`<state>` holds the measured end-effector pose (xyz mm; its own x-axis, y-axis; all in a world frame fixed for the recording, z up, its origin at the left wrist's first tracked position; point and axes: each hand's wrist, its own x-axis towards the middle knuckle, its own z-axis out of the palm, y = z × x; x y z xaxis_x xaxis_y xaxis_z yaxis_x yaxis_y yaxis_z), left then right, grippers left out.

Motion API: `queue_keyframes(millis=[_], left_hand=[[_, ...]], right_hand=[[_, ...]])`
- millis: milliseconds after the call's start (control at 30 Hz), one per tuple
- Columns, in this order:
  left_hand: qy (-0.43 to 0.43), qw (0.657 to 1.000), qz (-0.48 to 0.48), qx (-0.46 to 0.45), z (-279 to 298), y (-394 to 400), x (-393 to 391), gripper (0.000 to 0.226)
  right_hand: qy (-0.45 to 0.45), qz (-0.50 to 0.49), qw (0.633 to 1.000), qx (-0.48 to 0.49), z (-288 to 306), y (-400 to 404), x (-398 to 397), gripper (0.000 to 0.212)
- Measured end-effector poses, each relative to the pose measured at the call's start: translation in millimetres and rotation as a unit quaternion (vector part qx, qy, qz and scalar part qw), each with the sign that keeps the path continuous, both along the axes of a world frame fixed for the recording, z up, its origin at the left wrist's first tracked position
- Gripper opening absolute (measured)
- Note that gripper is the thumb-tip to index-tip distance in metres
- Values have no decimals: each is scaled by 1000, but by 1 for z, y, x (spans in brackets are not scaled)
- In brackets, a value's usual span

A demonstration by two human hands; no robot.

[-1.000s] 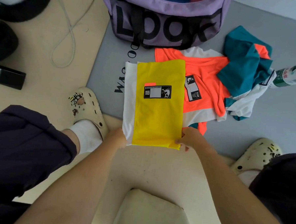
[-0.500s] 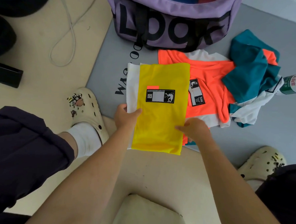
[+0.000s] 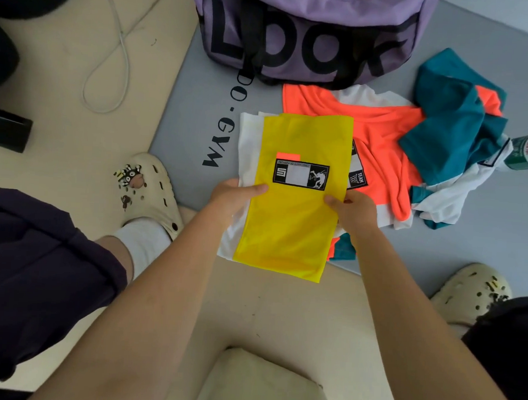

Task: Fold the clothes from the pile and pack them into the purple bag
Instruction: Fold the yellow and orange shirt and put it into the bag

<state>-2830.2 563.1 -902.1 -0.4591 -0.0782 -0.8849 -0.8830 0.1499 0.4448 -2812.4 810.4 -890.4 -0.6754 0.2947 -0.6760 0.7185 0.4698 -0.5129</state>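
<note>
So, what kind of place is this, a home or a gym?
Probably a gym or studio floor, though I am not sure: the grey mat has "GYM" printed on it, sports shirts lie there, beside a purple bag.

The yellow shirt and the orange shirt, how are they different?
The yellow shirt is folded into a neat long strip, while the orange shirt lies spread and wrinkled. The left hand and right hand grip the yellow shirt by its sides; nothing holds the orange shirt, which lies on the gray mat partly under the teal shirt. Both carry a black-and-white patch and have white parts.
</note>
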Motion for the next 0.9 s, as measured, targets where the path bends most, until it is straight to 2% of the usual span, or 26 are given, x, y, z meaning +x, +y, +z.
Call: queue_keyframes(millis=[100,167,267,367,467,533,600,667,800,900], left_hand=[[21,998,-7,66,2,-5,-1,43],[27,992,13,126,4,-8,-2,41],[51,980,68,178,7,-13,-7,36],[68,980,89,164,16,-15,-16,52],[106,983,94,119,22,-17,-27,81],[145,979,93,109,24,-19,-33,87],[183,977,22,107,29,-19,-39,78],[207,972,-87,75,34,-19,-45,64],[210,936,-279,-42,40,-16,-54,59],[252,895,-331,-157,39,-8,-52,38]], right_hand=[[-10,-24,999,-34,-2,3,6,19],[-5,-66,992,-104,1,4,8,22],[-6,-168,946,-278,7,8,10,25],[23,-204,922,-329,12,14,7,12],[93,-196,937,-273,20,18,1,19],[145,-160,935,-280,25,22,-4,26],[160,-96,941,-282,31,23,-10,36],[158,-14,959,-235,33,26,-16,43],[133,146,979,-59,33,31,-22,56],[137,223,964,52,29,28,-25,53]])
